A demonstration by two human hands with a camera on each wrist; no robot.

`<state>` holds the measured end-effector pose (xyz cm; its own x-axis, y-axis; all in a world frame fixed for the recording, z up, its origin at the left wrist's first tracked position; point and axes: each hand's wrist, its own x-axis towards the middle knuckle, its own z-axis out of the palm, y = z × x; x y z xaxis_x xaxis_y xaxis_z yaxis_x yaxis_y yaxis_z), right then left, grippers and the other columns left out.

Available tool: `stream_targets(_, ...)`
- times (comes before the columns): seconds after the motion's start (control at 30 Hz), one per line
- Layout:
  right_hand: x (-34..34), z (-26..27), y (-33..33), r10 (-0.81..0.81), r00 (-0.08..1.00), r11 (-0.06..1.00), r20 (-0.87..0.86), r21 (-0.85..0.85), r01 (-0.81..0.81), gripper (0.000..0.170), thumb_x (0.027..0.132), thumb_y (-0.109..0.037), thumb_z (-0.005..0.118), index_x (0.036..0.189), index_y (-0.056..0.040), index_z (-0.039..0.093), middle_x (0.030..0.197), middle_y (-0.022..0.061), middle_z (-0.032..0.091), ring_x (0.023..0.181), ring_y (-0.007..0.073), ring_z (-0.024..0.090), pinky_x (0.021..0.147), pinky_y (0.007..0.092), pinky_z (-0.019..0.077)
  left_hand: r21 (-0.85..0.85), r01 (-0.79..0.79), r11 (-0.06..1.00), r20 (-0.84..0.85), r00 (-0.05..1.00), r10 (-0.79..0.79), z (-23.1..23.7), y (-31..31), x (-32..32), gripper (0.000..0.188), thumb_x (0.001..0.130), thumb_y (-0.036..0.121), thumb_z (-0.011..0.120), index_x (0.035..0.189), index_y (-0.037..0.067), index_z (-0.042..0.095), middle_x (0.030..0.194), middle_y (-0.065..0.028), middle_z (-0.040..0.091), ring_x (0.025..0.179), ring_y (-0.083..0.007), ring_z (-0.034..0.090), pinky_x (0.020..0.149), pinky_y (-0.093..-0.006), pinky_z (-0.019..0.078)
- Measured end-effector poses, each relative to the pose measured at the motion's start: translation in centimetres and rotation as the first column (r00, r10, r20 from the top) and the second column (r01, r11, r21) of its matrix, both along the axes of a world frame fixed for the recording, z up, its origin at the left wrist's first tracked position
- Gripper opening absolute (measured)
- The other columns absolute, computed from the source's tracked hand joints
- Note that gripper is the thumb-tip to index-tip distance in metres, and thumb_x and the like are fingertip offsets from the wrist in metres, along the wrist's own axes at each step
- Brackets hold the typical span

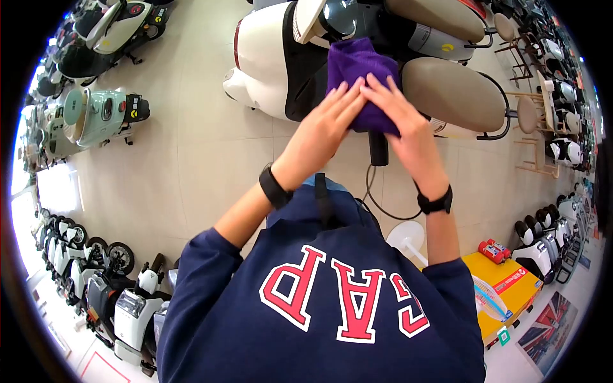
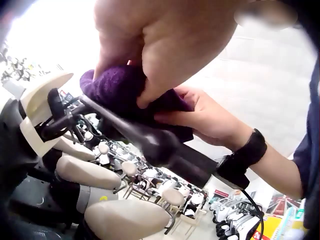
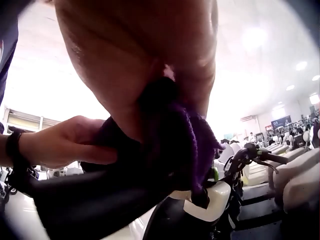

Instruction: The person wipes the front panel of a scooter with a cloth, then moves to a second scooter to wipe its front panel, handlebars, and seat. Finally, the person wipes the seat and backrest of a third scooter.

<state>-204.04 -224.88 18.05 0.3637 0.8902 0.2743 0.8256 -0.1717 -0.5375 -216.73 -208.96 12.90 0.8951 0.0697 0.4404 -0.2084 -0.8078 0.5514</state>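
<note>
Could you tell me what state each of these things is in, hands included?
Purple cloth: bunched, draped over the handlebar.
Left hand: gripping the cloth.
Right hand: gripping the cloth.
Handlebar grip: partly covered, its end bare.
Wristbands: fastened, one on each wrist.
Mint scooter: upright, nobody on it.

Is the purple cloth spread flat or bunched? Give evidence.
Bunched: the purple cloth lies over the black bar beneath the left hand and right hand, and hangs in folds in the right wrist view.
</note>
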Motion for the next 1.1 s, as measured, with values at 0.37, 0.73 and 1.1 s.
stream_targets(0.37,-7.6,2.4,-7.8,-0.016,0.996,0.982,-0.088,-0.189,-0.001,0.075,0.07,0.009,0.071,0.141,-0.0055,0.055,0.142,0.0121,0.058,0.135,0.0366,0.051,0.111,0.0425,0.0458,-0.139,0.363,0.921,-0.216,0.897,-0.386,2.8,-2.4,-6.0,0.067,0.074,0.007,0.075,0.135,-0.004,0.052,0.132,-0.0218,0.062,0.111,-0.0359,0.065,0.092,-0.0404,0.0549)
stream_targets(0.73,2.5,6.2,2.1,-0.129,0.957,0.906,0.26,0.423,0.007,0.071,0.069,0.015,0.066,0.136,-0.0068,0.057,0.139,0.0116,0.06,0.131,0.0356,0.052,0.112,0.043,0.0438,0.363,-0.097,0.927,0.35,0.936,-0.039,10.2,3.7,5.2,0.055,0.08,0.001,0.064,0.135,0.003,0.058,0.133,-0.0111,0.065,0.122,-0.031,0.061,0.102,-0.0403,0.0497)
stream_targets(1.1,2.5,-2.4,0.8,-0.199,0.979,0.945,-0.046,0.257,0.204,0.062,0.08,0.011,0.054,0.141,-0.0033,0.053,0.142,0.0204,0.056,0.129,0.0399,0.052,0.111,0.0436,0.0429,0.068,0.119,0.99,0.049,0.991,-0.123,3.3,2.6,6.5,0.06,0.078,-0.012,0.058,0.136,-0.001,0.053,0.134,-0.0206,0.059,0.122,-0.0421,0.055,0.104,-0.0451,0.0466)
